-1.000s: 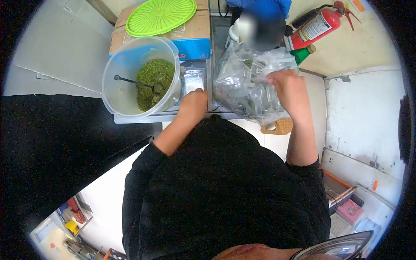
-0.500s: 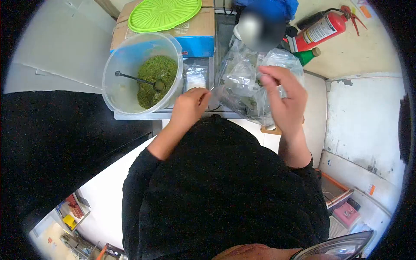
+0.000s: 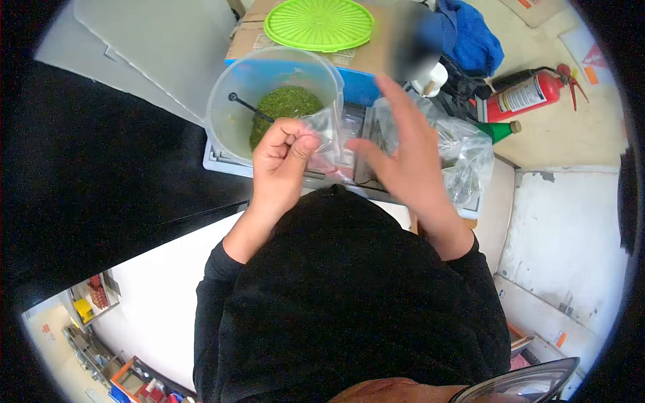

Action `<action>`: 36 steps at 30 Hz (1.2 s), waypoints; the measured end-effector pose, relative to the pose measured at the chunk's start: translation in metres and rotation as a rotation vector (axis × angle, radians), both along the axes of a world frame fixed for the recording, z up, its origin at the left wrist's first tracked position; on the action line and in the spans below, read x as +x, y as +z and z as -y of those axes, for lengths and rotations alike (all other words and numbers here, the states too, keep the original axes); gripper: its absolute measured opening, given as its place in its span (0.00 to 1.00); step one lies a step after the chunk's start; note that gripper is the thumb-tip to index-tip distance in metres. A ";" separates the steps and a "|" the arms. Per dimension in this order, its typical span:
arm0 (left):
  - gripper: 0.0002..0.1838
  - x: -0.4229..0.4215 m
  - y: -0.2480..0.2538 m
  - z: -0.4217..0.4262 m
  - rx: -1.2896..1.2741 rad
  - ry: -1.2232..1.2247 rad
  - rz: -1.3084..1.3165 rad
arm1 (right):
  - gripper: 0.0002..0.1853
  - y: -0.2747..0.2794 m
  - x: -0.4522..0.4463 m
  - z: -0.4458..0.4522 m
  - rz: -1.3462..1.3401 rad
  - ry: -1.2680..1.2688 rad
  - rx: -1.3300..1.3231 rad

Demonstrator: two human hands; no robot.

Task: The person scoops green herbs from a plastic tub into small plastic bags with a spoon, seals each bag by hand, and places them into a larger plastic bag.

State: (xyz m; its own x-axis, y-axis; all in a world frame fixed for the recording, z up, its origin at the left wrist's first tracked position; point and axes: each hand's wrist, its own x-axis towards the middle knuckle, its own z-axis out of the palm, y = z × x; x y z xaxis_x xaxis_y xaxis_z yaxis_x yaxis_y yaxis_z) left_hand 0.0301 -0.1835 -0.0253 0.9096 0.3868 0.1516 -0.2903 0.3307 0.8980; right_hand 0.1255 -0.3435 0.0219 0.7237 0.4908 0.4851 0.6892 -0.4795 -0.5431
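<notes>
My left hand pinches a small clear plastic bag in front of the round tub. To its right, my right hand is open, thumb and fingers spread, nearest to that bag and apart from it. The clear plastic tub holds chopped green herbs. A black-handled scoop leans in the tub; its bowl is hidden behind my left hand. Beyond my right hand lies a large clear plastic bag, crumpled, with some dark green showing inside.
A lime-green lid rests on a cardboard box behind the tub. At the right are a green bottle, a red fire extinguisher and a blue cloth. A white cup stands near the box.
My left hand has lifted a small clear bag and moved up in front of the tub. My right hand has moved left, away from the large bag, fingers spreading. The view has shifted.
</notes>
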 end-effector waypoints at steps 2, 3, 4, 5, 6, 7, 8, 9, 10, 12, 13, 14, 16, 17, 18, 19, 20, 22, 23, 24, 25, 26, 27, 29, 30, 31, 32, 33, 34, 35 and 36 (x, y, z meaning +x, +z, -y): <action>0.05 -0.005 -0.005 -0.016 -0.029 0.029 -0.023 | 0.21 0.011 0.003 0.010 -0.125 -0.106 -0.082; 0.05 -0.007 -0.004 -0.022 -0.028 0.046 -0.027 | 0.21 0.019 0.004 0.014 -0.158 -0.166 -0.131; 0.05 -0.008 -0.003 -0.027 -0.028 0.061 -0.029 | 0.22 0.035 0.005 0.019 -0.129 -0.247 -0.190; 0.06 -0.009 -0.002 -0.031 -0.028 0.070 -0.032 | 0.22 0.042 0.003 0.017 -0.097 -0.241 -0.191; 0.06 -0.010 -0.002 -0.035 -0.027 0.051 -0.012 | 0.23 0.050 0.001 0.015 -0.065 -0.236 -0.193; 0.06 -0.010 -0.002 -0.037 -0.027 0.042 -0.012 | 0.22 0.053 -0.005 0.007 -0.030 -0.141 -0.140; 0.06 -0.011 -0.002 -0.039 -0.027 0.032 -0.011 | 0.22 0.054 -0.010 -0.001 0.007 -0.047 -0.088; 0.07 -0.012 -0.002 -0.041 -0.027 0.023 -0.009 | 0.20 0.052 -0.013 -0.012 -0.180 0.099 -0.073; 0.09 -0.012 0.000 -0.043 -0.009 0.003 0.008 | 0.19 0.045 -0.015 -0.025 -0.364 0.248 -0.056; 0.13 -0.013 0.005 -0.049 0.029 -0.023 0.041 | 0.16 0.023 -0.014 -0.048 -0.615 0.370 0.105; 0.13 -0.013 0.009 -0.051 0.090 0.102 0.000 | 0.16 0.005 -0.014 -0.059 -0.687 0.337 0.247; 0.13 -0.010 0.014 -0.050 0.150 0.226 -0.045 | 0.16 -0.003 -0.014 -0.066 -0.762 0.301 0.388; 0.11 -0.008 0.013 -0.053 0.336 0.427 -0.103 | 0.14 -0.003 -0.013 -0.073 -0.397 0.236 0.274; 0.09 -0.008 0.009 -0.056 0.460 0.513 -0.121 | 0.13 -0.002 -0.012 -0.075 -0.212 0.200 0.218; 0.08 -0.016 0.012 -0.061 0.560 0.417 -0.132 | 0.13 -0.001 -0.013 -0.079 -0.092 0.233 0.156; 0.08 -0.021 0.014 -0.064 0.655 0.318 -0.146 | 0.12 -0.001 -0.016 -0.082 0.025 0.265 0.091; 0.07 -0.018 0.017 -0.063 0.690 0.261 -0.128 | 0.12 0.000 -0.019 -0.084 0.142 0.301 0.024; 0.08 -0.018 0.008 -0.070 0.531 0.207 -0.197 | 0.12 -0.001 -0.023 -0.091 0.131 0.354 0.001; 0.08 -0.017 0.004 -0.074 0.454 0.179 -0.227 | 0.12 0.000 -0.024 -0.096 0.128 0.380 -0.007; 0.07 -0.016 0.002 -0.075 0.365 0.190 -0.189 | 0.11 0.001 -0.023 -0.100 0.073 0.404 0.038; 0.07 -0.017 0.003 -0.078 0.330 0.161 -0.167 | 0.11 0.003 -0.023 -0.104 0.013 0.426 0.079; 0.07 -0.019 0.006 -0.082 0.295 0.130 -0.146 | 0.10 0.005 -0.024 -0.106 -0.050 0.446 0.119; 0.07 -0.020 0.008 -0.085 0.260 0.101 -0.122 | 0.09 0.007 -0.024 -0.108 -0.221 0.468 0.128; 0.07 -0.023 0.009 -0.092 0.293 0.055 -0.120 | 0.08 0.011 -0.022 -0.111 -0.560 0.508 0.144; 0.07 -0.023 0.010 -0.095 0.310 0.032 -0.117 | 0.07 0.013 -0.021 -0.113 -0.549 0.493 0.129; 0.06 -0.023 0.011 -0.098 0.308 0.019 -0.101 | 0.07 0.015 -0.019 -0.115 -0.538 0.477 0.113; 0.06 -0.022 0.012 -0.101 0.305 0.006 -0.085 | 0.08 0.015 -0.018 -0.117 -0.528 0.460 0.096; 0.06 -0.022 0.012 -0.103 0.300 -0.008 -0.071 | 0.07 0.015 -0.017 -0.119 -0.478 0.460 0.082; 0.07 -0.021 0.012 -0.105 0.365 0.026 -0.102 | 0.06 0.014 -0.018 -0.121 -0.430 0.459 0.067; 0.08 -0.021 0.012 -0.107 0.430 0.060 -0.132 | 0.06 0.014 -0.018 -0.123 -0.381 0.458 0.051; 0.09 -0.020 0.011 -0.108 0.496 0.093 -0.162 | 0.06 0.008 -0.016 -0.128 -0.255 0.414 0.049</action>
State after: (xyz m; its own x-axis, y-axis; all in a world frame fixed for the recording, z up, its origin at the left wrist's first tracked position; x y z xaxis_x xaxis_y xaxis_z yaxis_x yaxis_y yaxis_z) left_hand 0.0104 -0.0751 -0.0141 0.9019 0.3843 0.1971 -0.1427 -0.1656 0.9758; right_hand 0.1097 -0.2158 0.0303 0.5712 0.7437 0.3473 0.6584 -0.1625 -0.7349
